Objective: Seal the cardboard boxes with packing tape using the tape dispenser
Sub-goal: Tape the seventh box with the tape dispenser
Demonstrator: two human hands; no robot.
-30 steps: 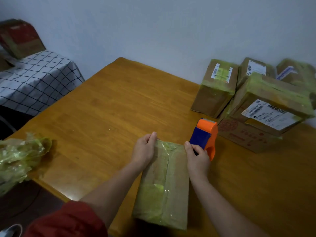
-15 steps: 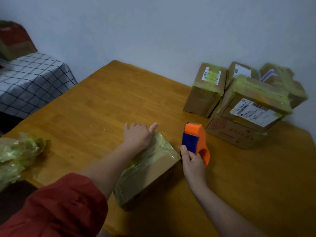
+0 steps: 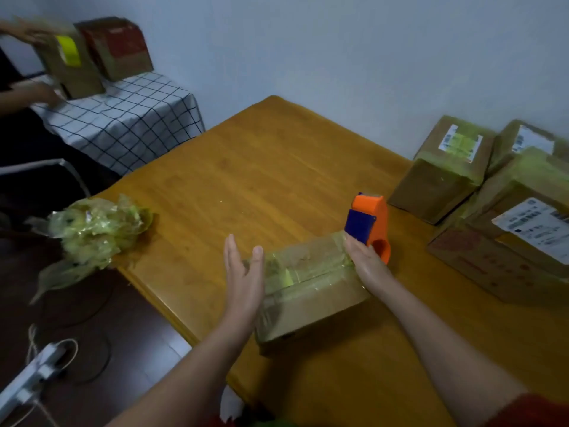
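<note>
Left hand (image 3: 243, 282) flat, edge-on; right hand (image 3: 368, 265) curled in grip.

In the lower middle of the frame a cardboard box (image 3: 311, 291) lies on the wooden table (image 3: 261, 180). The left hand (image 3: 243, 278), fingers straight, is at its left end. The right hand (image 3: 368, 263) holds the orange and blue tape dispenser (image 3: 368, 221) at the right end. At the right edge stand taped boxes (image 3: 446, 174); at the left lies crumpled tape (image 3: 95, 229).

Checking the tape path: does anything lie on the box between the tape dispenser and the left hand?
Nothing visible. The right hand holds the tape dispenser at the box's right end; the left hand is open at its left end; only tape covers the top between.
</note>
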